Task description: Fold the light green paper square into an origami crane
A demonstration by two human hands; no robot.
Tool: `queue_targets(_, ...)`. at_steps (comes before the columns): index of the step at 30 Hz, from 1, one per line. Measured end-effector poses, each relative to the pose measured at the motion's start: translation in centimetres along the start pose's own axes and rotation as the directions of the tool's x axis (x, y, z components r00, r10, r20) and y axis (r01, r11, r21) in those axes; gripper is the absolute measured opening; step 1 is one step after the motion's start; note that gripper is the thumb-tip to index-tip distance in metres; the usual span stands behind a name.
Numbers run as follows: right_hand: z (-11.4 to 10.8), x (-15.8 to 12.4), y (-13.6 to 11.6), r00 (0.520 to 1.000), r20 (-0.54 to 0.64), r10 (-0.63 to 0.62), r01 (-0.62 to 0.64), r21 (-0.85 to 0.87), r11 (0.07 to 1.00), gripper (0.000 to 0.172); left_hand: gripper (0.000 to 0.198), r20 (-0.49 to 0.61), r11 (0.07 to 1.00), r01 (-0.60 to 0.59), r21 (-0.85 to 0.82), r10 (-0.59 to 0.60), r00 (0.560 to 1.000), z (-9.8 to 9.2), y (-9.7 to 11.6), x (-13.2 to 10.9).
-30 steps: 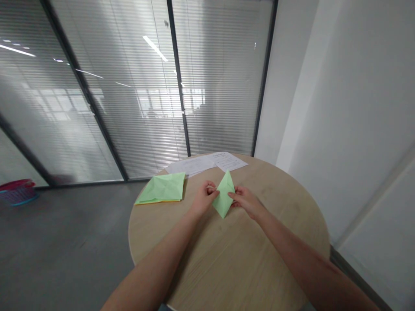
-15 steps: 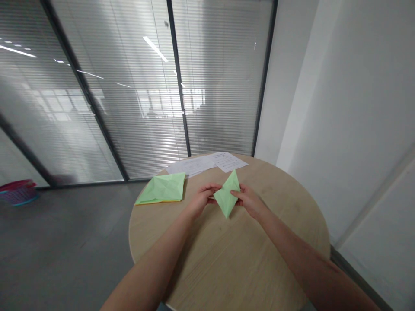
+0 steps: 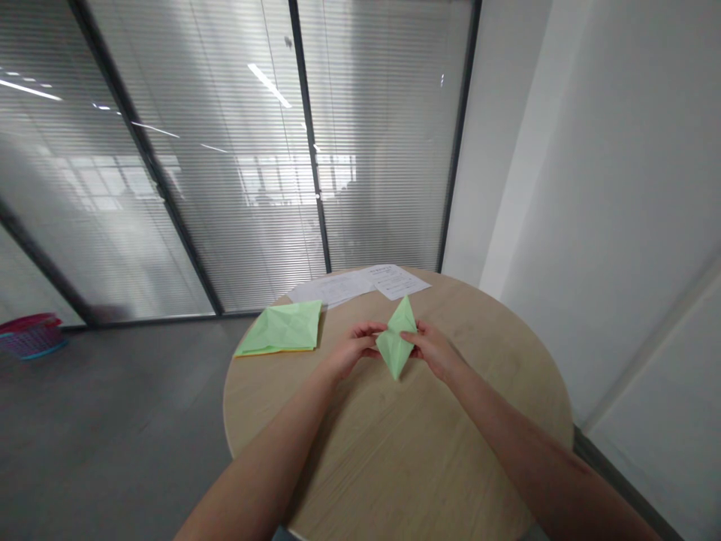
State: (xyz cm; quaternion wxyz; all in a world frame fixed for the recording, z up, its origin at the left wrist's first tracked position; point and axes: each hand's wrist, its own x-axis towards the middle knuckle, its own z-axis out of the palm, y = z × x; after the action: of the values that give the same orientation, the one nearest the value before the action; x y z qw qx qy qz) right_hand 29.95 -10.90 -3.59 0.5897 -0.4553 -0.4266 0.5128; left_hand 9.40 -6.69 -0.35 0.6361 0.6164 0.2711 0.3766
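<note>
A light green folded paper, kite-shaped with points at top and bottom, is held upright just above a round wooden table. My left hand pinches its left edge with curled fingers. Its right edge is pinched by my right hand. Both forearms reach in from the bottom of the view.
A stack of flat green paper sheets with a yellow one beneath lies at the table's left rim. White printed sheets lie at the far edge. Glass partitions with blinds stand behind, a white wall is to the right, and a red and blue basket sits on the floor far left.
The folded paper has tilted and shifted slightly right between my hands, and my left fingers have moved along its left edge. Everything else on the table has stayed put.
</note>
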Motion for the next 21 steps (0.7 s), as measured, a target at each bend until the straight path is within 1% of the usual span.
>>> queue_targets(3,0.0,0.1,0.2,1.000,0.002,-0.002,0.002,-0.029,1.000,0.039,0.030,0.032,0.994,-0.035,0.102,0.032,0.999,0.4,0.2,-0.1)
queue_targets(6,0.0,0.2,0.4,1.000,-0.001,0.004,-0.004,-0.053,0.999,0.037,0.023,0.042,0.968,-0.099,0.231,0.092,0.995,0.8,0.2,-0.1)
queue_targets(9,0.2,0.2,0.6,1.000,0.023,0.000,0.001,-0.057,0.998,0.037,0.015,0.018,0.937,-0.151,0.316,0.153,0.988,0.9,0.0,0.1)
queue_targets(11,0.3,0.1,0.6,0.999,0.053,-0.007,0.010,-0.054,0.999,0.038,0.015,-0.015,0.931,-0.162,0.327,0.177,0.984,0.9,-0.3,0.3)
queue_targets(13,0.5,-0.1,0.5,0.997,0.082,-0.011,0.015,-0.049,0.999,0.039,0.022,-0.048,0.942,-0.161,0.296,0.183,0.982,0.9,-0.6,0.5)
queue_targets(16,0.7,-0.4,0.3,0.993,0.120,-0.008,0.012,-0.036,0.999,0.043,0.037,-0.082,0.960,-0.156,0.231,0.179,0.981,0.9,-0.9,0.7)
queue_targets(21,0.6,-0.5,0.3,0.989,0.148,-0.002,0.009,-0.043,0.999,0.046,0.051,-0.122,0.966,-0.124,0.229,0.155,0.980,0.9,-0.8,0.8)
